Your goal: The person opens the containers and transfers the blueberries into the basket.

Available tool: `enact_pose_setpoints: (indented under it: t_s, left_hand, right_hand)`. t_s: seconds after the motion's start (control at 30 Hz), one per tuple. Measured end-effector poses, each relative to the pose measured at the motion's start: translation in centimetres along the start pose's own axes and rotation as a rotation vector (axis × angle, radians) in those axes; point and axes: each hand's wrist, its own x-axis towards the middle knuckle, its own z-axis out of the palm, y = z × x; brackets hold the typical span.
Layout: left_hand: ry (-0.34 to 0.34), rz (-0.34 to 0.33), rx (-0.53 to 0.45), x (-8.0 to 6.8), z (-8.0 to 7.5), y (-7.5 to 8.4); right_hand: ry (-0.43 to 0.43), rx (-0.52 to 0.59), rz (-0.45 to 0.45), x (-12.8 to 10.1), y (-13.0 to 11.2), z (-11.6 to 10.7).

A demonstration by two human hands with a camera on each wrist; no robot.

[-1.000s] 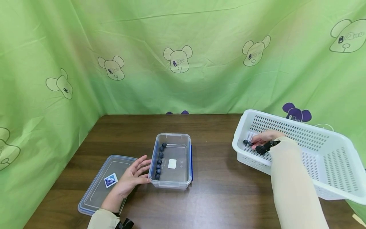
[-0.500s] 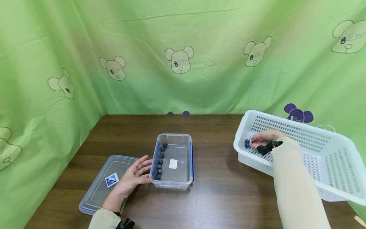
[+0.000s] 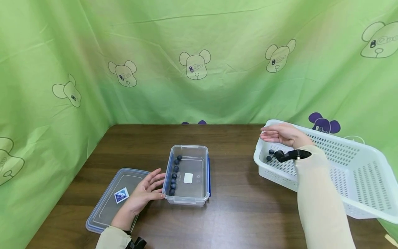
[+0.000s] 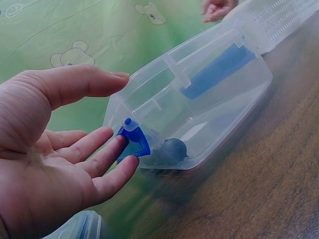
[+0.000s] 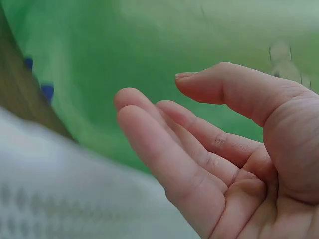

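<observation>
Green cartoon-print cloth backs a dark wooden counter. The right hand hovers above the white basket's near-left corner, its grip apart and empty; two blueberries lie just below it. The left hand, fingers straight, touches the clear container well to the left, beside its lid.

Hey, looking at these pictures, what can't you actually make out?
- Dark round blueberries in the white perforated plastic basket: head view, the wrist camera mount hides any beyond two.
- The basket: right wrist view, a white blur.
- Left hand against the clear plastic container: left wrist view, actual contact unclear.
- Right hand: holds nothing.
</observation>
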Motion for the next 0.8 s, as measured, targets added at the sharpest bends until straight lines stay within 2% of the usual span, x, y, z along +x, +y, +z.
enact_pose_setpoints:
  t_s: [0.2,0.43,0.63,0.8]
  left_hand:
    - [0.003,-0.004,0.004,0.0,0.0,0.0]
    - [0.003,-0.004,0.008,-0.1,-0.1,0.1]
    - [0.007,-0.006,0.014,-0.1,-0.3,0.2]
    - [0.007,-0.003,0.01,-0.1,-0.3,0.1]
  right_hand:
    - [0.004,-0.142,-0.053,1.0,-0.4,4.3]
    - [-0.038,-0.246,-0.059,4.2,1.7,9.2]
    - [-0.115,-0.374,0.0,7.1,4.1,14.3]
    - [-0.156,-0.404,0.047,9.1,6.0,17.9]
